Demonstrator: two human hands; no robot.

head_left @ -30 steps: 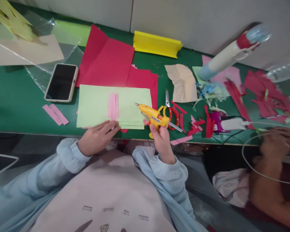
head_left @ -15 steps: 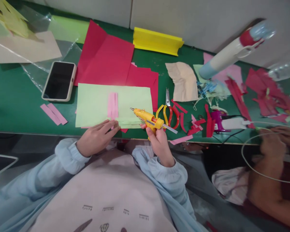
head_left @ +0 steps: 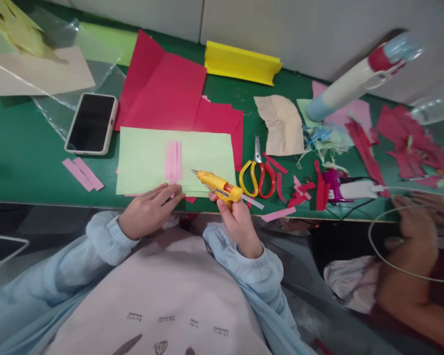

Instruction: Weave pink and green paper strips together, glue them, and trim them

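A yellow hot glue gun (head_left: 220, 187) is gripped in my right hand (head_left: 240, 224). Its nozzle points left over a light green paper sheet (head_left: 144, 158), and a clear glue stick pokes out behind. Two narrow pink paper strips (head_left: 173, 160) lie upright on the sheet, left of the nozzle. My left hand (head_left: 150, 209) rests flat on the sheet's near edge, its fingers extended over the strips' lower ends. Just right of the glue gun lie scissors (head_left: 257, 170) with one yellow and one red handle, their blades pointing away from me.
A phone (head_left: 92, 123) and loose pink strips (head_left: 83, 174) lie left. Behind the sheet are red paper (head_left: 166, 93) and a folded yellow piece (head_left: 240, 64). Red scraps (head_left: 301, 197), a purple device (head_left: 335, 187) and a bottle (head_left: 351, 79) stand right, near another person's hands (head_left: 416, 217).
My right hand has moved the glue gun slightly left and down, bringing its nozzle closer to the pink strips. My left hand stays in place on the sheet.
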